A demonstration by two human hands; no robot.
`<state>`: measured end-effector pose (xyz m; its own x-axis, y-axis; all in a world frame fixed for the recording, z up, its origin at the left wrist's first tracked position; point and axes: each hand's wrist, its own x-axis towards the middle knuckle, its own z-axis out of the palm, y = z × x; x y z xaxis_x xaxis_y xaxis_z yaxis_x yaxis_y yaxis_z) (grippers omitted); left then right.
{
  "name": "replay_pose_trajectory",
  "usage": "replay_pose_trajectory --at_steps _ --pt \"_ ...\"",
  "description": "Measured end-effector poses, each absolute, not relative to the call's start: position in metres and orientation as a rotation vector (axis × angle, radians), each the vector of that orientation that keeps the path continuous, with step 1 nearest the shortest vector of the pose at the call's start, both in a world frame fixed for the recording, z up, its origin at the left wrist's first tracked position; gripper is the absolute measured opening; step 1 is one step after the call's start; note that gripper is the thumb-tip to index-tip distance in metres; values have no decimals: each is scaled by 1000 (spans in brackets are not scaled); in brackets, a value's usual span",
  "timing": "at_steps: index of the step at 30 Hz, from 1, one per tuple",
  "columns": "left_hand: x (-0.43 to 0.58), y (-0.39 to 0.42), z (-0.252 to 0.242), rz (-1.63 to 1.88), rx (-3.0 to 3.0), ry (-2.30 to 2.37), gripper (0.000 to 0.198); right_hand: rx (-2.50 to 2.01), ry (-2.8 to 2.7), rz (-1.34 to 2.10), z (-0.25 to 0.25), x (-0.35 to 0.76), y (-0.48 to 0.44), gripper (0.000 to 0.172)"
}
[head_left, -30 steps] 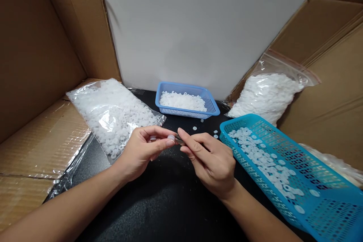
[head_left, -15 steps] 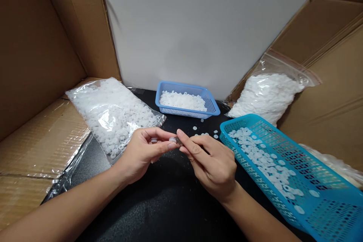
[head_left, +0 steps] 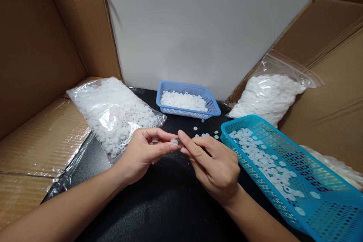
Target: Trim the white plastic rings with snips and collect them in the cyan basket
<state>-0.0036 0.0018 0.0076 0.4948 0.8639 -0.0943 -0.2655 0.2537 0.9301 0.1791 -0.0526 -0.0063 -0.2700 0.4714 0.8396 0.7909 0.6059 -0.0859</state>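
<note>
Between the thumb and index finger of my left hand (head_left: 146,153) is a small round white plastic piece (head_left: 174,141). My right hand (head_left: 214,160) pinches a thin dark strip-like tool (head_left: 180,143) whose tip meets the white piece; the fingers hide most of it. Another small white piece (head_left: 154,140) shows within the curl of my left hand. Both hands meet just above the black table (head_left: 159,204). Beyond the fingertips, several loose white pieces (head_left: 205,135) lie on the table.
A teal basket (head_left: 331,215) with white discs stands at right. At the back, a blue basket (head_left: 184,112) holds small white rings. A clear bag of white rings (head_left: 113,113) lies left; another filled bag (head_left: 266,94) leans at back right. Cardboard (head_left: 42,136) flanks the table.
The whole view has shifted very slightly. My right hand has moved a little to the right and down; both hands keep their grips.
</note>
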Motion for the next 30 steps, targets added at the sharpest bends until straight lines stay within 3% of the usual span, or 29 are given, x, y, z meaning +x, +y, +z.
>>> replay_pose_trajectory --at_steps 8,17,30 --pt "-2 1 8 855 1028 701 25 -1018 -1917 -430 -6 178 -53 56" --pt "-4 2 9 835 1045 702 27 -1025 -1949 -513 -2 181 -53 31" --pt "-4 4 8 805 1095 723 30 -1048 -1980 -520 -1 182 -54 39"
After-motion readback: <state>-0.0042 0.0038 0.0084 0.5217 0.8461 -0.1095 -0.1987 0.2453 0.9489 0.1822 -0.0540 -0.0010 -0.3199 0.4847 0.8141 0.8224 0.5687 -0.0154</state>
